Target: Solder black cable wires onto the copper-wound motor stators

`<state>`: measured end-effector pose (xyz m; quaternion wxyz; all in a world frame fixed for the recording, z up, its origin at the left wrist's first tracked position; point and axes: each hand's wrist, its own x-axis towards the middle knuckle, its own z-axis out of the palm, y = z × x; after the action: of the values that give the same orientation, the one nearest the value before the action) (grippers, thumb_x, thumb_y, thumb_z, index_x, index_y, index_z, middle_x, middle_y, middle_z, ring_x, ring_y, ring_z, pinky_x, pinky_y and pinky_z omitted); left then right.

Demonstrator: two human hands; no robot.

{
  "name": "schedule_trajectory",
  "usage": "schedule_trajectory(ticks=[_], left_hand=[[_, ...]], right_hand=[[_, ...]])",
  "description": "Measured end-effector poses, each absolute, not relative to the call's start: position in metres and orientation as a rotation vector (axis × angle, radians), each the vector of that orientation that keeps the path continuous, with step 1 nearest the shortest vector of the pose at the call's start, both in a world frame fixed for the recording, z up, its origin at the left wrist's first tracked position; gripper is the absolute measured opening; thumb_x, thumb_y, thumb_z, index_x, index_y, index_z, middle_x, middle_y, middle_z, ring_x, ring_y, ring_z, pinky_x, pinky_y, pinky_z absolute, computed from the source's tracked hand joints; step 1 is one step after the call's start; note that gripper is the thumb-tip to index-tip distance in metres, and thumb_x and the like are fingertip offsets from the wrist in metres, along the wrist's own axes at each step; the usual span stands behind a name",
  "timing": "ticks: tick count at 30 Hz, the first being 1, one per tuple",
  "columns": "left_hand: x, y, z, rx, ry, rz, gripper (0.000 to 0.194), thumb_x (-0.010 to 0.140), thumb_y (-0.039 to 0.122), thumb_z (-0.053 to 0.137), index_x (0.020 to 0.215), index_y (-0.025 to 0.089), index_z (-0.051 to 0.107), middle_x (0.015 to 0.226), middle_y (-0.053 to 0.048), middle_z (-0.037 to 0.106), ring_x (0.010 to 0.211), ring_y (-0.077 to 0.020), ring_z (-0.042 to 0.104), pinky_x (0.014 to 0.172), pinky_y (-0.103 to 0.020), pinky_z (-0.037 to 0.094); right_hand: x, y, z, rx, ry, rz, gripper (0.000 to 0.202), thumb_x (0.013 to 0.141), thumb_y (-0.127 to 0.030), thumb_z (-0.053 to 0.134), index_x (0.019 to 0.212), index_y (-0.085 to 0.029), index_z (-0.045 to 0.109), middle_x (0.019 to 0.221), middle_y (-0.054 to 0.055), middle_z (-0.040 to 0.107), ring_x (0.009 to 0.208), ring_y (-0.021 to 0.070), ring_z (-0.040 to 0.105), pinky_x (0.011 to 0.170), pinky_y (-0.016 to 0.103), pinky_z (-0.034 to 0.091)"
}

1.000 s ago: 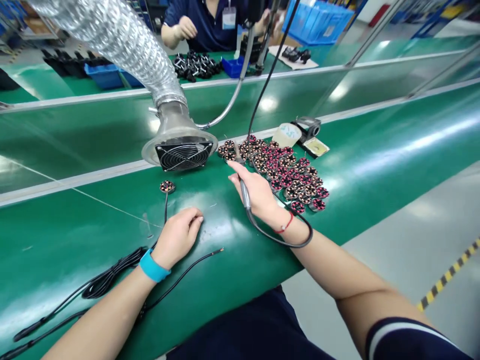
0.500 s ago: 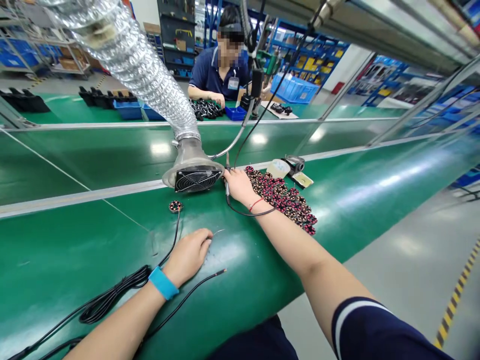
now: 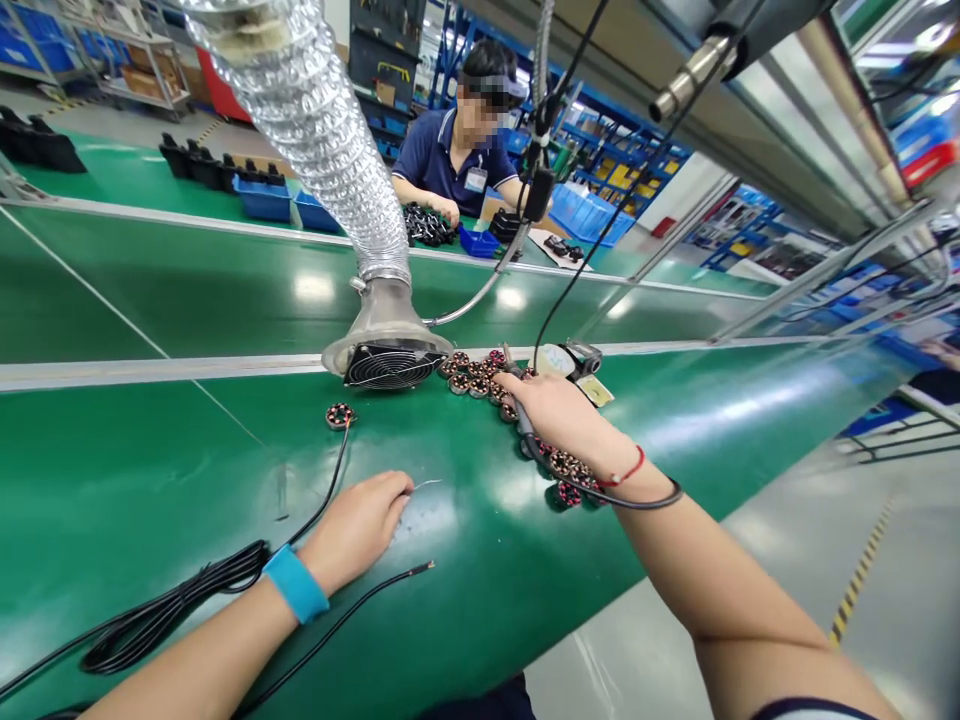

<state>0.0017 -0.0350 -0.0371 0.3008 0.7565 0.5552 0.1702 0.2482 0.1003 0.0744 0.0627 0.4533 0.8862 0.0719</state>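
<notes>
My right hand (image 3: pixel 562 415) is closed around a soldering iron (image 3: pixel 523 418), its tip pointing away from me and its black cord looping back over my wrist. It is over a group of small wound motor stators (image 3: pixel 574 468), hiding some of them. My left hand (image 3: pixel 360 530) rests on the green bench with fingers pinched on a thin solder wire (image 3: pixel 427 484), whose free end sticks out to the right. Beyond that hand lies a single stator (image 3: pixel 340 416) joined to a black cable (image 3: pixel 330 490). Nearer me is another black cable (image 3: pixel 375 592) with a stripped end.
A fume extractor hood (image 3: pixel 386 340) on a silver duct (image 3: pixel 322 130) hangs over the bench's far edge. Behind the stators stands a soldering iron stand (image 3: pixel 585 358) with a yellow sponge (image 3: pixel 595 390). A co-worker (image 3: pixel 465 150) sits opposite. A bundled cable (image 3: pixel 180 600) lies at left.
My right hand has moved right with the soldering iron, from beside the hood to over the stators. My left hand stays pinched on the solder wire. The head view has shifted slightly.
</notes>
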Motion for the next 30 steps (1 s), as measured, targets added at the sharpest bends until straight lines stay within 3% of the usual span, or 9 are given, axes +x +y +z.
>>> schedule_trajectory(ticks=[4, 7, 11, 19, 27, 30], left_hand=[[0.002, -0.035, -0.039, 2.012, 1.476, 0.458, 0.026, 0.097, 0.022, 0.035, 0.101, 0.020, 0.060, 0.101, -0.007, 0.069, 0.093, -0.0231, 0.066, 0.082, -0.034, 0.049], [0.002, -0.036, -0.038, 2.029, 1.479, 0.476, 0.025, 0.097, 0.022, 0.036, 0.099, 0.021, 0.061, 0.100, -0.007, 0.070, 0.092, -0.0222, 0.066, 0.080, -0.033, 0.049], [0.002, -0.036, -0.034, 2.039, 1.466, 0.486, 0.024, 0.095, 0.021, 0.037, 0.097, 0.021, 0.061, 0.098, -0.006, 0.071, 0.092, -0.0216, 0.067, 0.080, -0.031, 0.049], [0.002, -0.034, -0.032, 2.016, 1.449, 0.451, 0.026, 0.096, 0.020, 0.036, 0.100, 0.020, 0.062, 0.102, -0.008, 0.070, 0.095, -0.0228, 0.066, 0.084, -0.034, 0.049], [0.000, -0.035, -0.029, 1.986, 1.428, 0.490, 0.027, 0.096, 0.024, 0.035, 0.100, 0.018, 0.062, 0.104, -0.009, 0.069, 0.096, -0.0245, 0.065, 0.087, -0.037, 0.047], [0.000, -0.035, -0.028, 1.937, 1.447, 0.546, 0.024, 0.095, 0.026, 0.036, 0.095, 0.018, 0.059, 0.099, -0.009, 0.069, 0.092, -0.0236, 0.064, 0.084, -0.035, 0.046]], right_hand=[[0.237, 0.127, 0.056, 1.445, 2.753, 0.058, 0.032, 0.099, -0.023, 0.041, 0.128, -0.022, 0.053, 0.093, 0.006, 0.073, 0.079, 0.0181, 0.067, 0.070, 0.027, 0.042], [0.217, 0.159, 0.020, 1.657, 2.793, -0.005, 0.039, 0.097, -0.031, 0.049, 0.132, -0.015, 0.046, 0.111, 0.013, 0.070, 0.097, 0.0208, 0.067, 0.080, 0.028, 0.046], [0.192, 0.186, -0.018, 1.881, 2.816, -0.079, 0.052, 0.093, -0.041, 0.055, 0.133, -0.010, 0.043, 0.114, 0.018, 0.069, 0.103, 0.0242, 0.067, 0.088, 0.034, 0.047], [0.198, 0.177, -0.032, 1.851, 2.959, -0.222, 0.041, 0.090, -0.037, 0.060, 0.124, -0.014, 0.053, 0.105, 0.012, 0.072, 0.096, 0.0227, 0.068, 0.092, 0.035, 0.046], [0.233, 0.109, -0.027, 1.471, 3.117, -0.486, 0.046, 0.081, -0.027, 0.070, 0.123, -0.017, 0.055, 0.117, 0.010, 0.069, 0.110, 0.0221, 0.064, 0.099, 0.036, 0.048], [0.244, 0.081, -0.024, 1.506, 3.157, -0.488, 0.047, 0.083, -0.028, 0.068, 0.126, -0.017, 0.052, 0.126, 0.012, 0.064, 0.118, 0.0242, 0.058, 0.104, 0.041, 0.044]])
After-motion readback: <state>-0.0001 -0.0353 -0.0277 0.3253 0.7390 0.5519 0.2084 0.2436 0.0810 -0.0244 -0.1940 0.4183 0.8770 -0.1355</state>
